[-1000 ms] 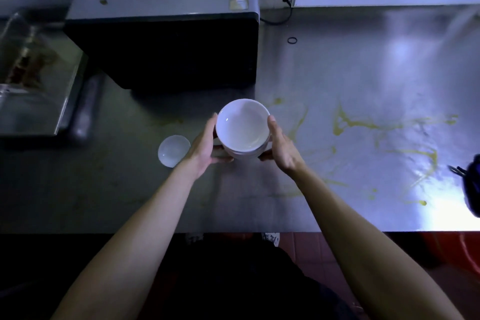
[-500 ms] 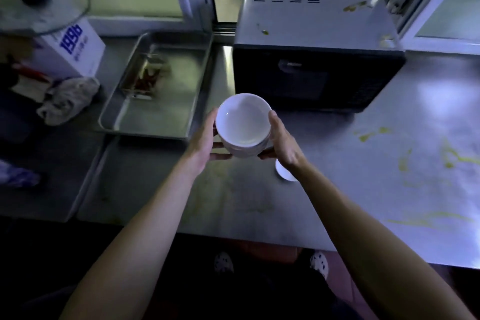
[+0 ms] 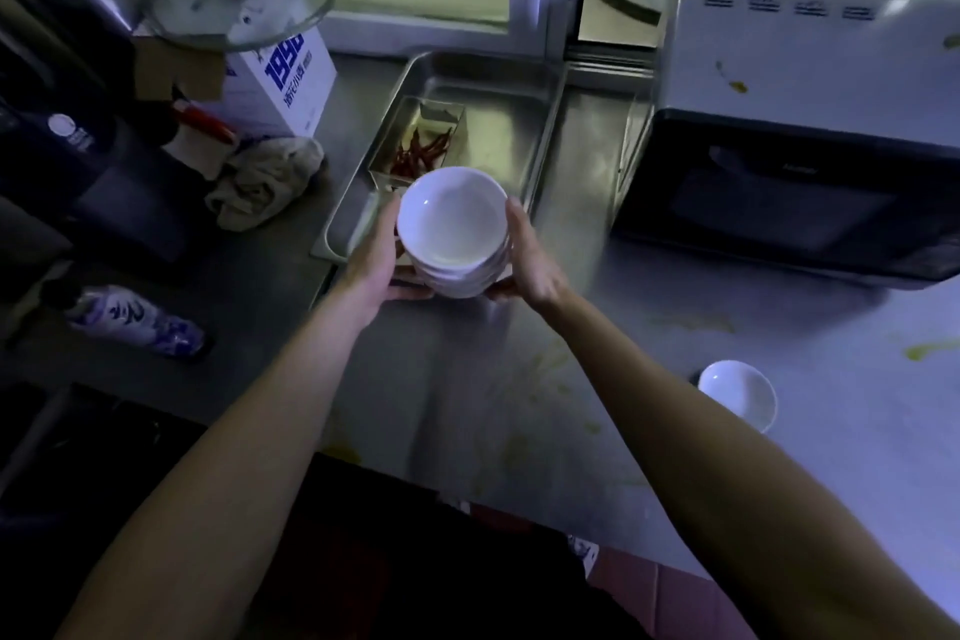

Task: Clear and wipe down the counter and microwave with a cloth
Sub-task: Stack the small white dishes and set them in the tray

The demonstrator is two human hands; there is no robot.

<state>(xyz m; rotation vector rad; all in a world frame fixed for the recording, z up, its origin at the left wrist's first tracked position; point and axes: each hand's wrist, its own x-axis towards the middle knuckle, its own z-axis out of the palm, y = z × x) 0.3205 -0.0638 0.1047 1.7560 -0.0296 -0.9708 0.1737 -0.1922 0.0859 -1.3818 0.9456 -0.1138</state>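
While both hands — left hand, right hand — clasp the stacked bowls, fingers curled underneath, the microwave sits right of them.

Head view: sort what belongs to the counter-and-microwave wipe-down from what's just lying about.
Job: stack of bowls held in left hand and right hand, lone bowl, crumpled cloth, microwave, stained counter.
Lying about: steel tray, chillies, glass lid, white box, bottle.
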